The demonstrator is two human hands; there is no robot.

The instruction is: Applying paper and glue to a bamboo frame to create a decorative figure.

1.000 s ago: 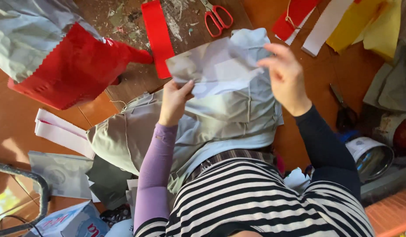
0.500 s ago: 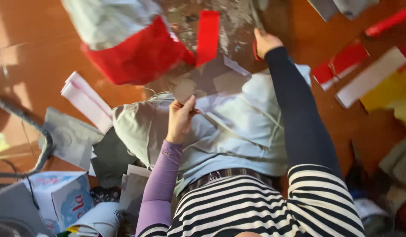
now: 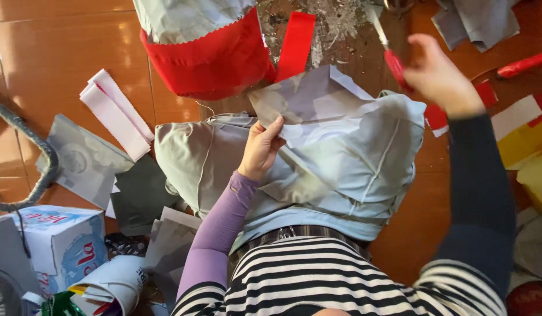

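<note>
Left hand: my left hand (image 3: 260,149) pinches the near edge of a grey fabric piece (image 3: 309,102), thumb on top, fingers folded under it.
Right hand: my right hand (image 3: 442,76) is closed round the red handles of the scissors (image 3: 388,50), raised over the floor at the far right; the blades point away from me and look blurred.
Fabric piece: it lies spread over my lap on the pale grey-blue cloth (image 3: 347,169), its far corner close to a red strip (image 3: 295,44) on the floor.
Floor, far side: a red and grey fabric bundle (image 3: 206,50) sits beside a dusty patch littered with scraps.
Floor, left side: folded white strips (image 3: 115,114), dark grey cut pieces (image 3: 139,193) and a white and blue carton (image 3: 60,246) lie near my left elbow.
Floor, right side: yellow and white pieces (image 3: 525,143) sit at the edge, partly behind my dark sleeve.
Risk, grip: I judge the hold on the fabric piece light; a tug from the blades could slide it out or crease it, and the cut would wander.
Risk, layers: the piece rests right on the lap cloth, so low blades could nick that too.
Risk, fingers: my left fingertips sit near the edge, so a cut started close to them could catch them.
</note>
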